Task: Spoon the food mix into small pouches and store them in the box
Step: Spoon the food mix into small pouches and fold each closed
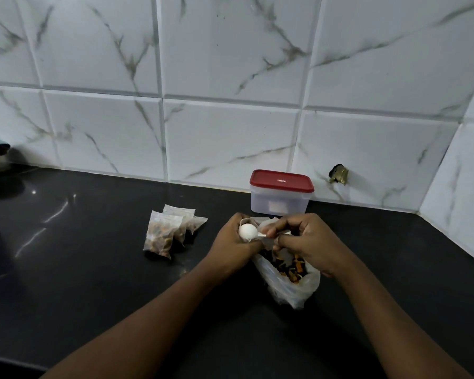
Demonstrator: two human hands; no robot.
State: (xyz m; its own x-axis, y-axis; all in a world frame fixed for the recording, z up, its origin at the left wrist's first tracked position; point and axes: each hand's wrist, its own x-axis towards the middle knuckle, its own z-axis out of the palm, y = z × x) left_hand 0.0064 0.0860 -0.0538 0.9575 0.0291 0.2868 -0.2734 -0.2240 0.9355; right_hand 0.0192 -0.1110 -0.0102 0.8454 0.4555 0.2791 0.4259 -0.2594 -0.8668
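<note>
While the left hand [231, 240] curls its fingers round the mouth of a small pouch [249, 220], the right hand [309, 242] pinches the handle of a white spoon [247, 231], whose bowl sits turned over at that opening. Tipping seems to be the step in hand, so the person would do well to hold the pouch mouth wide and upright and shake the spoon gently. Under the right hand lies the open bag [293, 283] of food mix. Filled pouches [167, 233] lie to the left, and the box [281, 199] stands behind with its red lid on.
</note>
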